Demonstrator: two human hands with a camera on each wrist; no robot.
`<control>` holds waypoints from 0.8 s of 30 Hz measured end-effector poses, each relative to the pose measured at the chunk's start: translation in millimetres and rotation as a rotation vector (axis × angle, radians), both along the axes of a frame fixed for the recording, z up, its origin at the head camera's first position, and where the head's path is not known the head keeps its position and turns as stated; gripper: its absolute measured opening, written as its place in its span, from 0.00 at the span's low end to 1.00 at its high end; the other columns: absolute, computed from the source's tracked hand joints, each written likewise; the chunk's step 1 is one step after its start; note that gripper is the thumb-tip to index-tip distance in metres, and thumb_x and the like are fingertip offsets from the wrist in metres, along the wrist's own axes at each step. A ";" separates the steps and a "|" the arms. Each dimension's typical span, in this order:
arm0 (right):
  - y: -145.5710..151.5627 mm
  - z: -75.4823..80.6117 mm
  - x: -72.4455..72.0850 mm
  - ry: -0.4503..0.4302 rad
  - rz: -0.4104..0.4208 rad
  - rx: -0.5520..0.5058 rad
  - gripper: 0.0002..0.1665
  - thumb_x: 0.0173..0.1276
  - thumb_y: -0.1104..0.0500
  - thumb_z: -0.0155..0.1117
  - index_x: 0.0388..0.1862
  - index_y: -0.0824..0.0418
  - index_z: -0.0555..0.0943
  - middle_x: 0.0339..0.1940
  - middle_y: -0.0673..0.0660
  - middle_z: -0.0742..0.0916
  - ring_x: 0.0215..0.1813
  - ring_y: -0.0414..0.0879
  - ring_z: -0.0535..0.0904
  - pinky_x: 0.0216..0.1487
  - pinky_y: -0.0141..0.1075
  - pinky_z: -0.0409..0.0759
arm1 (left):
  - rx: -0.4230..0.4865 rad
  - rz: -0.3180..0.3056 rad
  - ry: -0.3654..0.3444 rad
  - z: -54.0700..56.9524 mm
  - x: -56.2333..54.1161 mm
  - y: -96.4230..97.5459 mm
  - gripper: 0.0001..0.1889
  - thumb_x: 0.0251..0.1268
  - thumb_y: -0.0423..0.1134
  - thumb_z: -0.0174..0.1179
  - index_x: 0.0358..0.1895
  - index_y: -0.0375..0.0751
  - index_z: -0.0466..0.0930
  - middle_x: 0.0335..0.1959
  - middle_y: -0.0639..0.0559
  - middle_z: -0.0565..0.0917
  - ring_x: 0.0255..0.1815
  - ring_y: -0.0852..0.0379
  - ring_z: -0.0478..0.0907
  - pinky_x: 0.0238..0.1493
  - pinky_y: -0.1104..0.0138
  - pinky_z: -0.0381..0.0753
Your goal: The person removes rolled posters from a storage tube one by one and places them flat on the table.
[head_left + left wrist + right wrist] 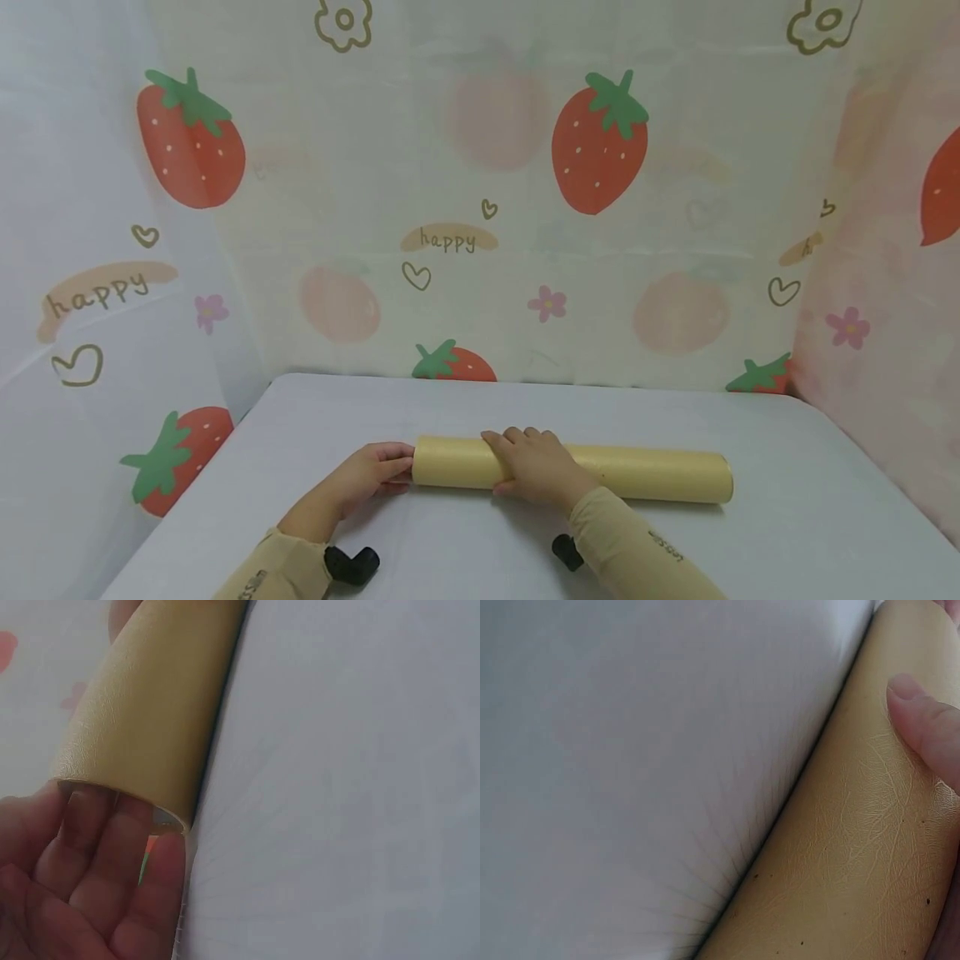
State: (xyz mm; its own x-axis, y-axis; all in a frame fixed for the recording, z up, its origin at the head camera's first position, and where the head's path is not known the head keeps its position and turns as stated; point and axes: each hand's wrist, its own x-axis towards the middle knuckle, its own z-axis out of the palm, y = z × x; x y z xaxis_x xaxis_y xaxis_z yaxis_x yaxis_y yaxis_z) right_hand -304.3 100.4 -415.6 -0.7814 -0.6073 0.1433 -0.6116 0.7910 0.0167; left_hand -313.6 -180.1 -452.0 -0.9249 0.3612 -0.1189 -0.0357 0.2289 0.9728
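A long yellow roll (pixel 660 473) with a finely wrinkled surface lies crosswise on the white table; its kind I cannot tell for sure. At its left end is my left hand (pixel 367 475). In the left wrist view, fingers (pixel 105 862) of that hand reach into the hollow end of the roll (pixel 150 712), and their tips are hidden inside. My right hand (pixel 540 467) grips the roll from above, left of its middle. The right wrist view shows the thumb (pixel 926 727) lying along the roll's near side (pixel 855 825).
The white tabletop (pixel 450 550) extends around the roll, with its back edge near the wall. A cloth backdrop (pixel 525 208) printed with strawberries encloses the table at the back and sides. Black pieces (pixel 354 565) are fixed near both wrists.
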 end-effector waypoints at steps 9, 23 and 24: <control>0.3 1.2 0.6 0.005 -0.004 0.013 0.45 0.53 0.39 0.66 0.66 0.51 0.63 0.50 0.52 0.78 0.50 0.51 0.74 0.47 0.47 0.71 | 0.041 0.015 -0.020 -7.0 -6.9 -1.9 0.17 0.61 0.39 0.58 0.48 0.30 0.77 0.43 0.44 0.82 0.43 0.53 0.80 0.44 0.60 0.78; 0.3 1.9 0.4 0.005 -0.001 0.019 0.44 0.52 0.39 0.66 0.66 0.51 0.63 0.49 0.51 0.78 0.50 0.51 0.74 0.46 0.46 0.71 | -0.025 0.068 -0.059 -10.0 -17.3 -0.9 0.14 0.57 0.41 0.61 0.42 0.34 0.81 0.37 0.48 0.83 0.35 0.58 0.78 0.35 0.64 0.79; 0.1 2.1 0.5 0.003 -0.002 0.019 0.44 0.52 0.39 0.66 0.66 0.51 0.63 0.49 0.51 0.78 0.50 0.51 0.74 0.47 0.46 0.71 | -0.029 0.066 -0.055 -10.2 -17.9 -0.5 0.14 0.57 0.40 0.61 0.42 0.34 0.81 0.36 0.49 0.82 0.34 0.58 0.78 0.34 0.64 0.79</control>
